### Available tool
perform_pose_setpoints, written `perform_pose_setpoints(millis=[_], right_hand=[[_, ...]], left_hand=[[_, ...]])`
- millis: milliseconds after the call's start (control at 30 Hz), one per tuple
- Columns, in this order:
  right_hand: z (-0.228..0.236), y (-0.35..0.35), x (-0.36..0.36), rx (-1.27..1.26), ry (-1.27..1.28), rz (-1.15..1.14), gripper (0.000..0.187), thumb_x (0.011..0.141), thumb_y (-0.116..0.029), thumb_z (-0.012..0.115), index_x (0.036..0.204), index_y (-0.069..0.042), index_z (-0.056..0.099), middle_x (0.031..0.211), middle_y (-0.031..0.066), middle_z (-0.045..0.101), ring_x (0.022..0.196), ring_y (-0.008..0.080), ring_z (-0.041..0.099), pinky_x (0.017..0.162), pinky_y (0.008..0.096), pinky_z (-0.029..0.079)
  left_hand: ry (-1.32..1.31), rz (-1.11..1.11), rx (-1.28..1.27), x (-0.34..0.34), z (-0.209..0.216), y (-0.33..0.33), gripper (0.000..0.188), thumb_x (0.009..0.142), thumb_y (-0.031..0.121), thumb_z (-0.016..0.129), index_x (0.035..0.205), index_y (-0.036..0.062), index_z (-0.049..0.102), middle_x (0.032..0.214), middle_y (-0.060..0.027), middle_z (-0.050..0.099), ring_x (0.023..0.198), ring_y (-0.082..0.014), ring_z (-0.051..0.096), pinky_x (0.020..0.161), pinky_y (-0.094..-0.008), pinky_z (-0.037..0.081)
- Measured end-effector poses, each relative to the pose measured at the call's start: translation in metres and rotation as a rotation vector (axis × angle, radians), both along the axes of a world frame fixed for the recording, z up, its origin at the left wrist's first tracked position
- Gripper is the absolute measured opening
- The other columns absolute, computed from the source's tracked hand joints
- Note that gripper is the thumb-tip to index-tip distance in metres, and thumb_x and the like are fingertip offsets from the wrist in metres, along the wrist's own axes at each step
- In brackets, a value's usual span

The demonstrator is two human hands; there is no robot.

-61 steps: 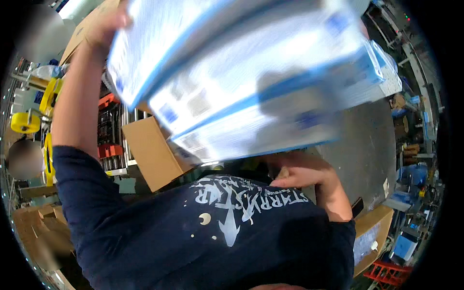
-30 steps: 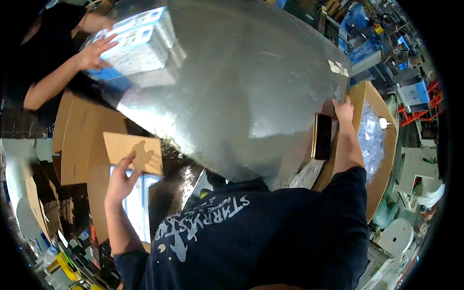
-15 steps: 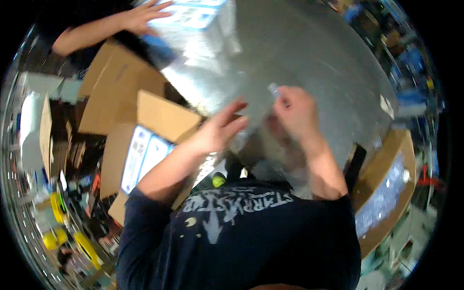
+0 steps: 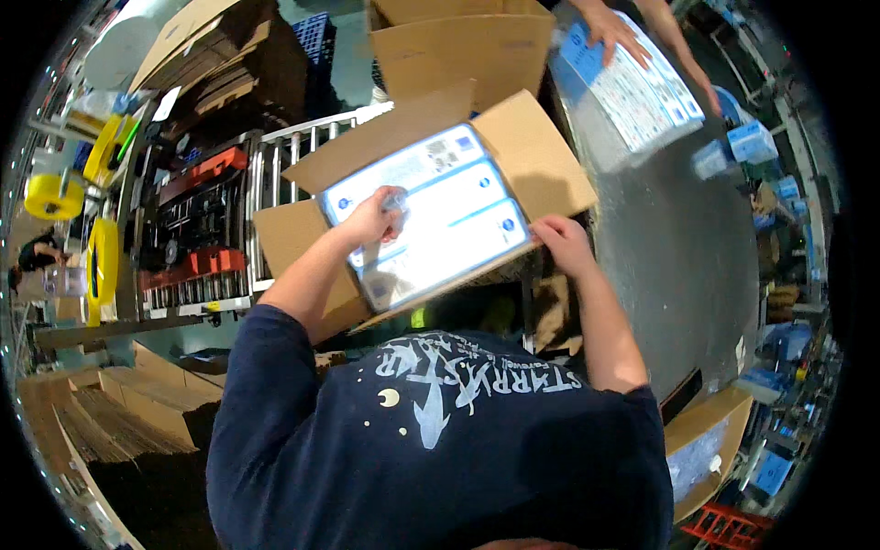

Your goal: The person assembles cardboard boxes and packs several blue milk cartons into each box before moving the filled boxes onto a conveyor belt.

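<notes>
An open cardboard box [image 4: 536,156] sits in front of me with its flaps spread, and white-and-blue flat packages [image 4: 431,215] lie side by side inside. My left hand [image 4: 371,218] rests on the packages and pinches a small clear item between its fingers. The box's near right edge is under the curled fingers of my right hand [image 4: 564,243]. Further back, another person's hands [image 4: 614,26] press on a stack of similar white-and-blue packages [image 4: 642,87] lying on the metal table [image 4: 678,247].
A second open cardboard box [image 4: 458,41] stands behind mine. A roller conveyor [image 4: 275,156] and red-black machine parts are at the left, with yellow tape rolls [image 4: 55,197] beyond. Flat cardboard sheets [image 4: 110,412] lie lower left. Another box [image 4: 706,440] sits lower right.
My view has swung from the metal table to the open box. Both hands moved from handling a small item over the table to the box, left on the packages, right on its edge.
</notes>
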State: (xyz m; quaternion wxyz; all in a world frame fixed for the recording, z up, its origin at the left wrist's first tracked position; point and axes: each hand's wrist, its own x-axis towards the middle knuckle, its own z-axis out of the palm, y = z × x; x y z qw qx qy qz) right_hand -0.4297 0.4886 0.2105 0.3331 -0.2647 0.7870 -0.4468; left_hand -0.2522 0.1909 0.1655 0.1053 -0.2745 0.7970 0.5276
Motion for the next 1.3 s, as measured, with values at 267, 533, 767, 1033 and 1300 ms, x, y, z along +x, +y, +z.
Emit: perform_pose_setpoints(millis=[267, 533, 767, 1033, 1300], right_hand=[[0.004, 0.045, 0.014, 0.159, 0.100, -0.348, 0.027, 0.085, -0.019, 0.058, 0.105, -0.001, 0.058, 0.091, 0.0053, 0.063, 0.081, 0.0134, 0.058, 0.072, 0.0261, 0.046], [0.037, 0.020, -0.020, -0.020, -0.253, -0.238, 0.038, 0.087, -0.034, 0.050, 0.111, -0.005, 0.057, 0.092, 0.0007, 0.061, 0.082, 0.0075, 0.054, 0.070, 0.0253, 0.043], [-0.017, -0.066, 0.010, 0.508, 0.612, 0.867, 0.060, 0.076, -0.035, 0.064, 0.131, -0.025, 0.041, 0.146, 0.0069, 0.016, 0.133, 0.0306, 0.017, 0.106, 0.0504, 0.019], [0.005, -0.095, -0.058, 0.504, 0.461, 0.864, 0.052, 0.075, -0.031, 0.065, 0.123, -0.016, 0.049, 0.131, 0.0107, 0.041, 0.120, 0.0304, 0.038, 0.098, 0.0367, 0.034], [-0.024, -0.128, -0.090, -0.098, 0.600, 0.212, 0.032, 0.088, -0.028, 0.052, 0.075, 0.001, 0.055, 0.072, 0.0203, 0.054, 0.069, 0.0351, 0.052, 0.066, 0.0399, 0.042]], left_hand=[[-0.014, -0.146, -0.638, 0.002, -0.004, 0.000, 0.062, 0.076, 0.028, 0.065, 0.126, 0.0046, 0.037, 0.083, -0.0215, 0.062, 0.080, -0.0360, 0.061, 0.070, -0.0430, 0.047], [-0.070, 0.463, -0.838, 0.139, 0.017, -0.100, 0.074, 0.070, 0.026, 0.072, 0.127, -0.0014, 0.034, 0.116, -0.0208, 0.052, 0.106, -0.0328, 0.052, 0.086, -0.0436, 0.045], [0.139, -1.054, -0.262, 0.066, 0.035, 0.038, 0.073, 0.066, 0.034, 0.075, 0.123, 0.0008, 0.043, 0.125, -0.0210, 0.041, 0.118, -0.0301, 0.037, 0.099, -0.0401, 0.029], [0.021, -0.361, -0.797, 0.039, 0.058, 0.014, 0.075, 0.060, 0.041, 0.074, 0.122, 0.0114, 0.044, 0.117, -0.0139, 0.047, 0.111, -0.0326, 0.045, 0.088, -0.0497, 0.036], [0.209, 0.253, -0.619, 0.096, -0.048, 0.006, 0.084, 0.061, 0.044, 0.075, 0.128, 0.0063, 0.041, 0.135, -0.0256, 0.027, 0.127, -0.0418, 0.023, 0.103, -0.0467, 0.026]])
